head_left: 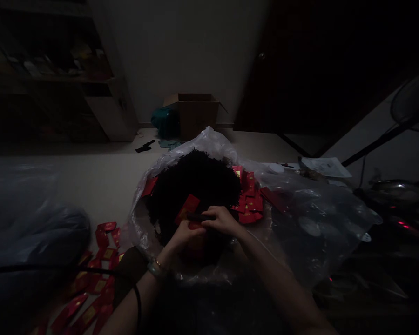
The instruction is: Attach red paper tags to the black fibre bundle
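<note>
In dim light, both hands meet over a pile of black, shaggy strands (195, 174) inside a clear plastic bag (209, 138). My left hand (181, 236) is closed, pinching a red packet (195, 226). My right hand (226, 220) is closed around a dark, narrow object (198, 217), whose kind I cannot make out; it points left across the packet. Just beyond the fingers, another red piece (189, 204) shows against the black pile. Several red packets (249, 200) lie at the bag's right side.
More red packets (97, 281) are scattered on the floor at left, near a dark cable (91, 269). An open cardboard box (198, 116) and a teal bag (165, 121) stand by the wall. Shelves (66, 79) are at far left, a fan (414, 104) at right.
</note>
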Tool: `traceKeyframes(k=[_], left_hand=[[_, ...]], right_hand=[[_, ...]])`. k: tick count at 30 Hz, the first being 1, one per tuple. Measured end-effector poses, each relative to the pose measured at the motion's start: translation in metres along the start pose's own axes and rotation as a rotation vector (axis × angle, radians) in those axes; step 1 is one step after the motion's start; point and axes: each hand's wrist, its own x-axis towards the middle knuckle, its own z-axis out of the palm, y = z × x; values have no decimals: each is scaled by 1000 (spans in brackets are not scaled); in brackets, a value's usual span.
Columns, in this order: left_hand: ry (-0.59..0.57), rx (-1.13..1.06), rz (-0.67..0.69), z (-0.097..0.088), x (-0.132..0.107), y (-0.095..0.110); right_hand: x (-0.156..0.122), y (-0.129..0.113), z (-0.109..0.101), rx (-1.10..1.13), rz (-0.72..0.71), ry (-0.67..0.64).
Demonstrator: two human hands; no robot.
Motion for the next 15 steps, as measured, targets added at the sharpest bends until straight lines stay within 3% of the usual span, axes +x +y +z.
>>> traceKeyframes(k=[15], left_hand=[[1,34,0,-2,-1,2]], right_hand=[[2,4,1,9,-16,-1]])
